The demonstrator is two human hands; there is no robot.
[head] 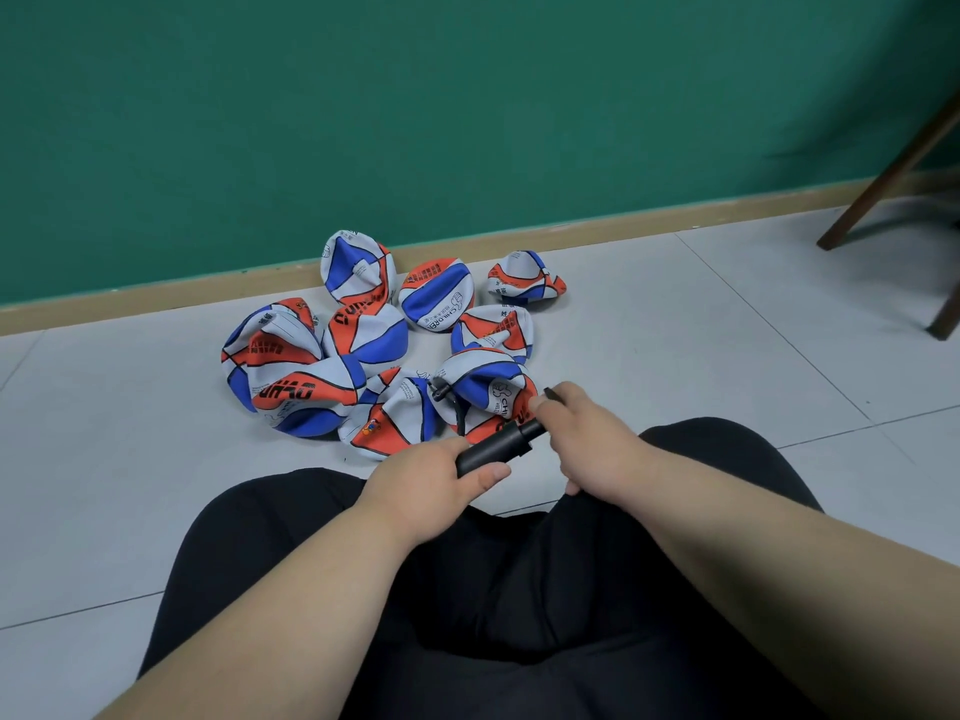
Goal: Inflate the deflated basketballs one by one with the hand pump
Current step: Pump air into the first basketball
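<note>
Several deflated red, white and blue basketballs (pixel 291 371) lie in a heap on the floor by the wall. The nearest ball (pixel 485 387) has the pump's thin black hose (pixel 449 402) running to it. My left hand (pixel 431 485) grips the barrel of the black hand pump (pixel 493 452) just above my knees. My right hand (pixel 582 433) holds the pump's T-handle at the barrel's far end, with the handle close to the barrel.
I sit on a pale tiled floor (pixel 701 324) with my black-trousered legs (pixel 519 589) spread below the hands. A green wall with a tan baseboard (pixel 156 298) runs behind the balls. Dark wooden furniture legs (pixel 893 174) stand at the far right.
</note>
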